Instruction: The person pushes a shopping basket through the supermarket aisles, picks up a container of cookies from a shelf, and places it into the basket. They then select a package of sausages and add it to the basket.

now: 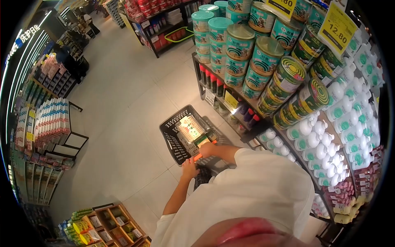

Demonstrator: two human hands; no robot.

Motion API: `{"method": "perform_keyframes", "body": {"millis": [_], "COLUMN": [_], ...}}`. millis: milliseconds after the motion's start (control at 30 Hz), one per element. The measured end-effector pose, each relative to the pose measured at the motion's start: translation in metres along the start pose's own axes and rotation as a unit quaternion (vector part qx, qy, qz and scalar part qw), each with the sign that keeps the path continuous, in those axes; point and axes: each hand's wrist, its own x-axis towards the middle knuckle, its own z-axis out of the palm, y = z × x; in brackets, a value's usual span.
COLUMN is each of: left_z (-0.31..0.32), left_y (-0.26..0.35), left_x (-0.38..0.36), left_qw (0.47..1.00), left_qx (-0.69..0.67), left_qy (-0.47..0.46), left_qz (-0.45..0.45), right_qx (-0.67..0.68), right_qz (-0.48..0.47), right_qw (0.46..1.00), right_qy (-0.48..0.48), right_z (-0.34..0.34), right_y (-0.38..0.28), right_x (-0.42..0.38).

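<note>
A dark grey shopping cart (172, 145) with perforated basket walls stands in front of me, tilted in this view. Both of my hands grip its orange handle (198, 157). My left hand (189, 168) is closed around the left end, and my right hand (207, 149) around the right end. Inside the basket lies a clear plastic package (190, 130) with a pale printed label, its contents too small to name. Near my right hand, a smaller green and yellowish item (202, 141) is partly hidden.
Close on my right, a shelf carries stacked teal tins (240, 41), green tins (290, 76) and white pump bottles (319, 152). Yellow price signs (338, 29) hang above. A rack of white boxes (51, 123) stands left; a wooden display (117, 224) is at lower left. Tiled floor (119, 111) lies between.
</note>
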Motion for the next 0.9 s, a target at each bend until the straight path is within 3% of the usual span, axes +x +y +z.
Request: {"method": "perform_keyframes", "body": {"millis": [133,267,400,533,700,900], "left_z": [-0.012,-0.038,-0.027,-0.023,-0.055,-0.072], "left_y": [-0.043,-0.074,-0.102,-0.137,-0.142,-0.169], "left_x": [0.066,0.113,0.149,0.178,0.212,0.276], "left_qw": [0.993,0.990,0.991,0.973,0.972,0.974], "left_qx": [-0.075,-0.009,-0.045,-0.182,-0.191,-0.190], "left_qy": [-0.095,-0.137,-0.120,-0.111,-0.133,-0.123], "left_qz": [0.003,0.017,0.041,0.088,0.034,-0.002], "right_qx": [-0.012,-0.015,-0.011,-0.017,-0.046,-0.049], "right_qz": [0.030,0.022,0.047,0.026,-0.009,-0.016], "right_qw": [0.999,1.000,0.999,0.999,0.999,0.997], "right_qy": [0.016,0.002,0.012,-0.008,-0.005,0.063], "right_z": [-0.033,-0.067,-0.086,-0.112,-0.137,-0.183], "right_y": [0.007,0.012,0.021,0.029,0.054,0.085], "right_x": [0.030,0.062,0.087,0.113,0.153,0.208]}}
